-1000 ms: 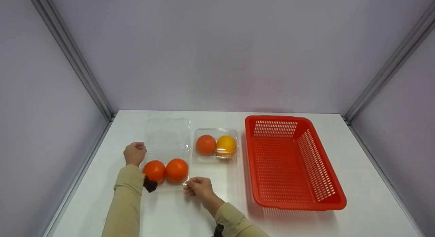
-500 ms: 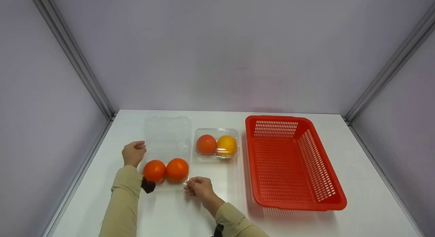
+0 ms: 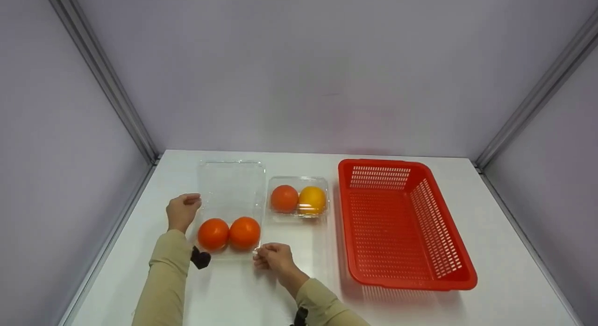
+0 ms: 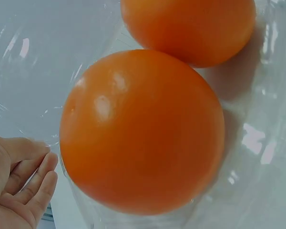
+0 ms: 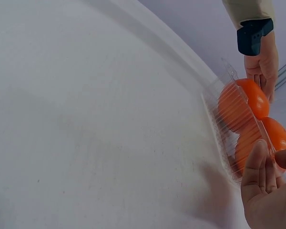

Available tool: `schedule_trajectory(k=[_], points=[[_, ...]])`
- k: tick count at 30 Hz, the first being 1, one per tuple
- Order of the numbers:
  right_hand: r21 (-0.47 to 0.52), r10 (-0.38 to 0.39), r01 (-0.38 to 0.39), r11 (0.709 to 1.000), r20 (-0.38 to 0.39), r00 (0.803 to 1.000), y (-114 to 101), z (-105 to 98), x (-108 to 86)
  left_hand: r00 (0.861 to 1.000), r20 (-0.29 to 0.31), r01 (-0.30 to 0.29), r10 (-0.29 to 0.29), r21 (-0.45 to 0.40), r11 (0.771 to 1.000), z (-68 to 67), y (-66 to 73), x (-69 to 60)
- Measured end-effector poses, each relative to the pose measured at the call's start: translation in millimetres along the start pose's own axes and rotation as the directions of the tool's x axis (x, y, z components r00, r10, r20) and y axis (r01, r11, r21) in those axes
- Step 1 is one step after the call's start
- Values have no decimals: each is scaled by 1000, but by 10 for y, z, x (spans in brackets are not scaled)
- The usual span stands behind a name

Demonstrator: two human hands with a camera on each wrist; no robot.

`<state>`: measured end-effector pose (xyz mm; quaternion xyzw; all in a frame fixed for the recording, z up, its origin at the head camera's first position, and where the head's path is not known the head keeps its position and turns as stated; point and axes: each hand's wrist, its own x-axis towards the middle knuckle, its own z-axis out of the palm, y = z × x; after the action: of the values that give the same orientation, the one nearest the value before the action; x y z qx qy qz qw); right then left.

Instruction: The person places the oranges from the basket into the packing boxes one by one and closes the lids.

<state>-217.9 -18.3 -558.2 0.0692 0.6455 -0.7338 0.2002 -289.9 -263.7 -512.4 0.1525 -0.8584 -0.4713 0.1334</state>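
A clear plastic clamshell box lies with its lid swung back, away from the person. Two glossy oranges sit side by side in its base. My left hand is at the lid's left edge near the hinge, thumb and fingertips pinching the thin plastic in the left wrist view. At the front right corner of the base, my right hand pinches the rim between thumb and fingers, as the right wrist view also shows.
A second clear clamshell box, closed, holds an orange-red fruit and a yellow one, just right of the lid. Farther right stands a large red plastic basket. Pale walls enclose the white table.
The lid has tilted up slightly, its far edge shifting and looking wider. My left hand has edged a little to the left. The right hand keeps its place at the corner.
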Motion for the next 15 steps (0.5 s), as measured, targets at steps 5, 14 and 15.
schedule_trajectory(k=[5, 14, 15], points=[[3, -6, 6, 1000, -5, 1000, 8, -1, 1, 999, 22, -41, 40, 31, 999, -28, -59, -2], [22, -3, 3, 1000, -3, 1000, -71, 18, -85, 999, 50, -22, 21, 34, 999, -80, -34, -27], [21, -4, 4, 1000, -2, 1000, -93, 24, -104, 999, 52, -19, 17, 36, 999, -86, -31, -32]])
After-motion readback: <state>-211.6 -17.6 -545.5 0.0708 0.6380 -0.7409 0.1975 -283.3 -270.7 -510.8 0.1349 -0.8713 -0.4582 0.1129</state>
